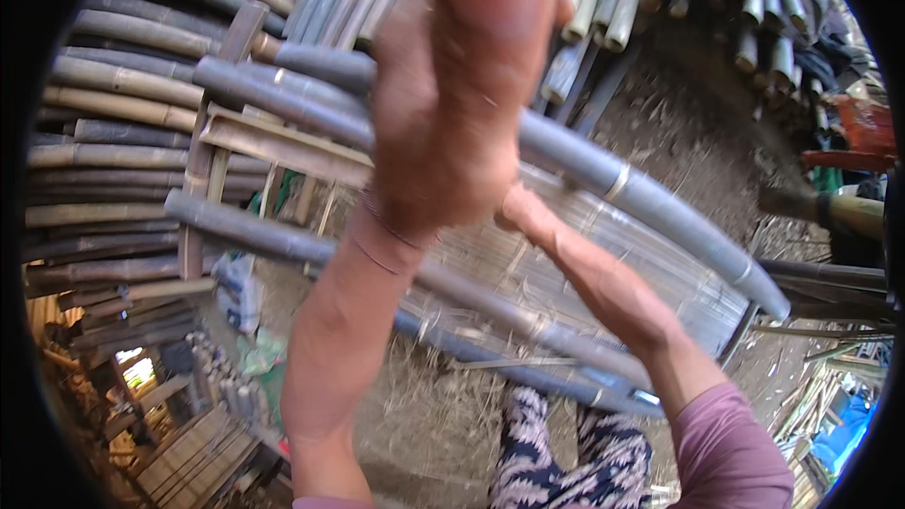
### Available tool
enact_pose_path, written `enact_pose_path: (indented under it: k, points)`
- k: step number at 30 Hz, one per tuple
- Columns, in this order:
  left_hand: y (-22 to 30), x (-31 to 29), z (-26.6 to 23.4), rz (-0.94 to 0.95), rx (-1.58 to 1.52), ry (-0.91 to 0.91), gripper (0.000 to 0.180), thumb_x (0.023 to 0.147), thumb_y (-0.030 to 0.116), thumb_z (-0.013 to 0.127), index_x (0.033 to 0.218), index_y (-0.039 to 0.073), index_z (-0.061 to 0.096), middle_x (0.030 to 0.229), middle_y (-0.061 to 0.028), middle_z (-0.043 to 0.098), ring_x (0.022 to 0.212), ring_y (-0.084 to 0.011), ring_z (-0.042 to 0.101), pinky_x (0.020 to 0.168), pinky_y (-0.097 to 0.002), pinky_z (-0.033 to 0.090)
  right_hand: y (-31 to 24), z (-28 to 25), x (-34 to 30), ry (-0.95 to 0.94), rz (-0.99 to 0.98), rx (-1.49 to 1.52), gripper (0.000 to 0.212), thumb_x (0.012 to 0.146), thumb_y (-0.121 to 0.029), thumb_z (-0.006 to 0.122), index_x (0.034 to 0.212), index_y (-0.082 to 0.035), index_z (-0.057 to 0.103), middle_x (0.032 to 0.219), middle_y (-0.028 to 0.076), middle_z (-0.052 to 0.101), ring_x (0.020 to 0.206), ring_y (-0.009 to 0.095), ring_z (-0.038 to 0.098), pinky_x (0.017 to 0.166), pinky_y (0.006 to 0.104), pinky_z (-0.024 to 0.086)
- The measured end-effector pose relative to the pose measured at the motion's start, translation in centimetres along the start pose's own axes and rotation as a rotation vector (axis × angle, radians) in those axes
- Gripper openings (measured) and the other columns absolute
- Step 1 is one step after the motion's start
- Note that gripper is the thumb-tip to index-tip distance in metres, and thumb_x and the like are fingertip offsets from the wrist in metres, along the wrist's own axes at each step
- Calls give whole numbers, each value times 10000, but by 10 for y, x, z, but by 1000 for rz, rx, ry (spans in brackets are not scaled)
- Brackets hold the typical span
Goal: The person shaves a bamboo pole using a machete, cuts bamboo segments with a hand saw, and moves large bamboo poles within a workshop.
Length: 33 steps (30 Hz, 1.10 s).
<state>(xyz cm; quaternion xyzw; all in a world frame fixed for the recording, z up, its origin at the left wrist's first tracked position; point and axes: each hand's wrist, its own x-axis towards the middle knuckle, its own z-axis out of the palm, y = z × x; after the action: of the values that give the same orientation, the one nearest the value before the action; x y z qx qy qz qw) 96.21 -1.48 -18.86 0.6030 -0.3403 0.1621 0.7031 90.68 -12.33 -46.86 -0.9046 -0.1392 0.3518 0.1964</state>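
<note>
My left hand (462, 85) is raised close in front of me, above the middle of a bamboo frame. Motion smears it, but its fingers look curled closed; whatever they may hold is out of sight. Thin bands circle that wrist. Lower down, my right hand (513, 207) reaches over the frame's slatted bamboo panel (603, 254), and my left hand covers its fingers. Thick grey bamboo poles run along both sides of the panel: a far pole (650, 193) and a near pole (528, 325). A split bamboo piece (283, 149) lies at the panel's left end.
Bamboo poles (123, 80) are stacked on the left beside an upright wooden post (200, 160). More poles (613, 0) lie at the back. On the right are a red object (863, 130) and a blue sheet (847, 438). A slatted wooden platform (198, 457) stands at lower left.
</note>
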Motion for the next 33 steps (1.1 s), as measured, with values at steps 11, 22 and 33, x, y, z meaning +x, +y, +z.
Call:
enact_pose_path:
  k: [11,22,33]
  points:
    - [-30,-122,206,-228,254,-520,674,888,695,383,634,102,576,711,-86,590,638,-269,644,556,-407,520,24,12,-16,37,-12,-35,386,920,-107,369,1291,-58,462,957,287,614,766,417,660,692,490,554]
    - [-39,-113,230,-467,289,-977,642,857,663,468,696,94,716,686,-157,659,726,-329,674,680,-436,518,47,19,-12,87,-21,128,373,914,-146,438,1284,-131,478,875,259,629,799,418,659,698,516,541]
    - [-97,-131,268,-140,407,-420,561,829,648,527,685,112,604,671,-73,583,641,-245,659,537,-372,511,58,13,-57,81,-8,25,457,905,-108,445,1356,-172,407,1048,274,594,853,451,659,686,515,559]
